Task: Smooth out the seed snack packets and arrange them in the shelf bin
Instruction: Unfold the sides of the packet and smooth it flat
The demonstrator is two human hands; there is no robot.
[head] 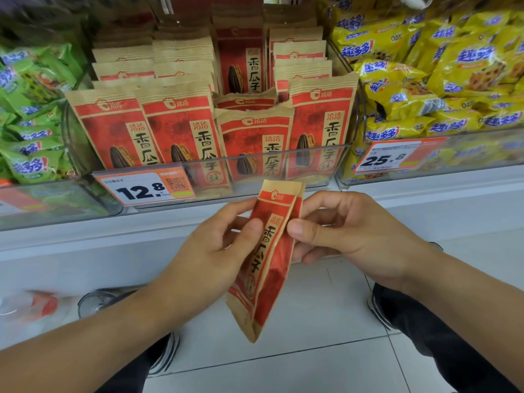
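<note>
Both hands, left (224,245) and right (348,234), pinch one folded seed packet (266,259) by its edges, below the bin (198,168). Flattening it fully first should let it stand straight among the stocked packets (181,129).

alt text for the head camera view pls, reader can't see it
Two hands, left hand and right hand, pinch a folded red-and-tan seed packet in front of a shop shelf. Behind it a clear shelf bin holds rows of matching packets standing upright, with green snack bags to its left and yellow ones to its right.
</note>
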